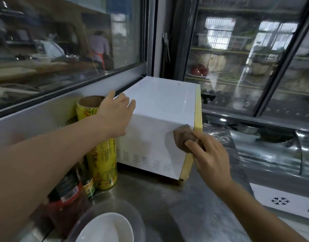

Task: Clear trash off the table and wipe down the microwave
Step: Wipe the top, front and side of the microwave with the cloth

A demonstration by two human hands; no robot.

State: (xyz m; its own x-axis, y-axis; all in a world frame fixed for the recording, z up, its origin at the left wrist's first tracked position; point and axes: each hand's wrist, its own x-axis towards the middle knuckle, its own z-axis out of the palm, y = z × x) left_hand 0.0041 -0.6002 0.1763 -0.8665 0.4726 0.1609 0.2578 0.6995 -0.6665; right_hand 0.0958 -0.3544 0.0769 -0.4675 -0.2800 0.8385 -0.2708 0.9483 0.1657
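Observation:
A white microwave (159, 102) with a pale yellow front frame stands on the steel table (150, 203), its side panel facing me. My left hand (115, 116) rests flat on the rear top corner of the microwave, fingers spread. My right hand (208, 158) presses a brown cloth (182, 137) against the upper front part of the side panel, close to the yellow frame. The fingers lie over the cloth.
A tall yellow roll of cling film (101, 154) stands left of the microwave, with jars (68, 198) in front of it. A white bowl (106, 227) sits at the near edge. A glass window (62, 41) runs behind; a glass-door fridge (246, 58) stands to the right.

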